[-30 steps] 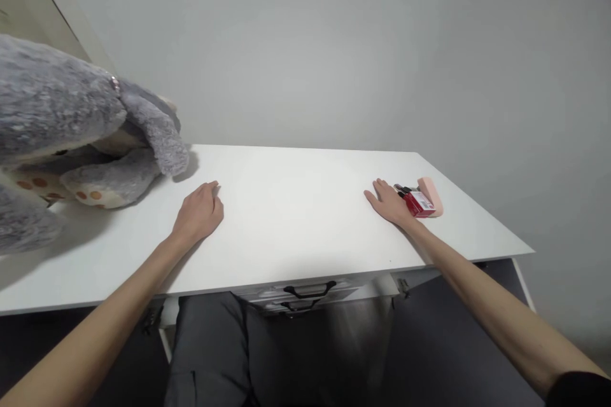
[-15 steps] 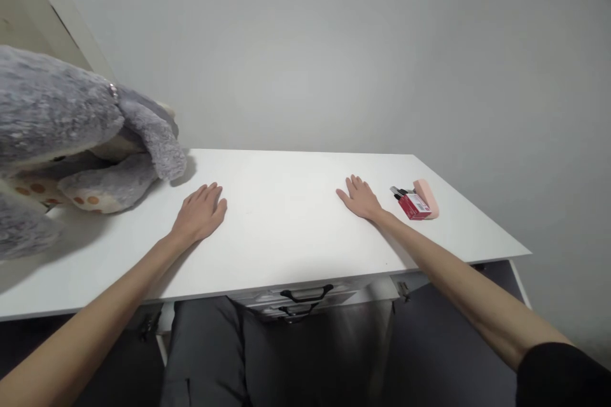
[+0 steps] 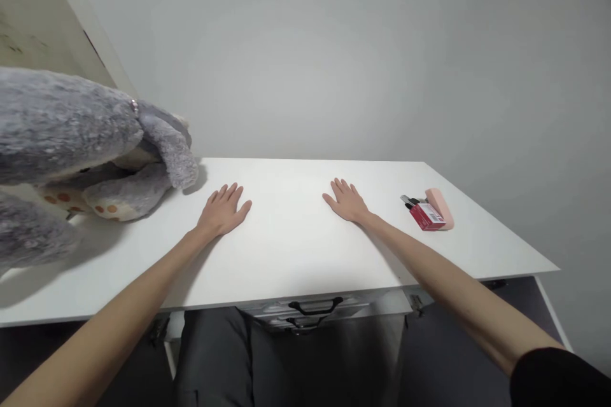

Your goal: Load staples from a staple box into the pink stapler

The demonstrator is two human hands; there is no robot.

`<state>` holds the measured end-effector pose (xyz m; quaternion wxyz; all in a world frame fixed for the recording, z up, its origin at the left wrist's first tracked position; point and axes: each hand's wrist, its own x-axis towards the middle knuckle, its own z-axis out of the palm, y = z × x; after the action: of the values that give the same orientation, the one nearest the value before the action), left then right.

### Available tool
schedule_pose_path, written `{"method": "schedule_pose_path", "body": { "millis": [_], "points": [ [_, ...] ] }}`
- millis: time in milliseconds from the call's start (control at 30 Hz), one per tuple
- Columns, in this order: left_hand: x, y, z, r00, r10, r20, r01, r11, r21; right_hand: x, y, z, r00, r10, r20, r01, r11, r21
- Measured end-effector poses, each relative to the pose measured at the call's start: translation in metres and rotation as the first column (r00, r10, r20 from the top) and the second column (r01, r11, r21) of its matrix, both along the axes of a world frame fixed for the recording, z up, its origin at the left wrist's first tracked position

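Observation:
My left hand (image 3: 223, 210) lies palm down on the white tabletop (image 3: 286, 248), fingers spread and holding nothing. To its left sits a large grey plush toy (image 3: 62, 127) with orange paw pads. My right hand (image 3: 348, 201) also rests flat on the table, fingers apart, nothing in it. Right of that hand are a small red and white box (image 3: 428, 217) and a pink case (image 3: 440, 206), close together. Some slim black and silver items (image 3: 409, 201) stick out behind the box; their kind is unclear.
A grey wall (image 3: 296, 63) stands behind the table. Below the front edge are drawers with black handles (image 3: 316, 307). My legs (image 3: 217, 356) are under the table. A light-coloured frame (image 3: 90, 25) leans or stands at the upper left.
My hands have moved closer together, the left to the right and the right slightly to the left. The view has shifted a little, so the toy and box appear farther right.

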<state>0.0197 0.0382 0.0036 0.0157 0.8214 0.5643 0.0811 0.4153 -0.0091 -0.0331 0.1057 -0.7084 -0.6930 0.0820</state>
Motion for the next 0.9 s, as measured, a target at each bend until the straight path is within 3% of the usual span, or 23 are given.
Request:
{"method": "schedule_pose_path", "body": {
  "millis": [900],
  "points": [
    [0.0001,-0.006,0.0017,0.998,0.02,-0.059,-0.018,1.0,0.026,-0.0004,-0.0039,-0.0013,1.0,-0.01,0.017,0.01,0.999,0.041]
  ]
}}
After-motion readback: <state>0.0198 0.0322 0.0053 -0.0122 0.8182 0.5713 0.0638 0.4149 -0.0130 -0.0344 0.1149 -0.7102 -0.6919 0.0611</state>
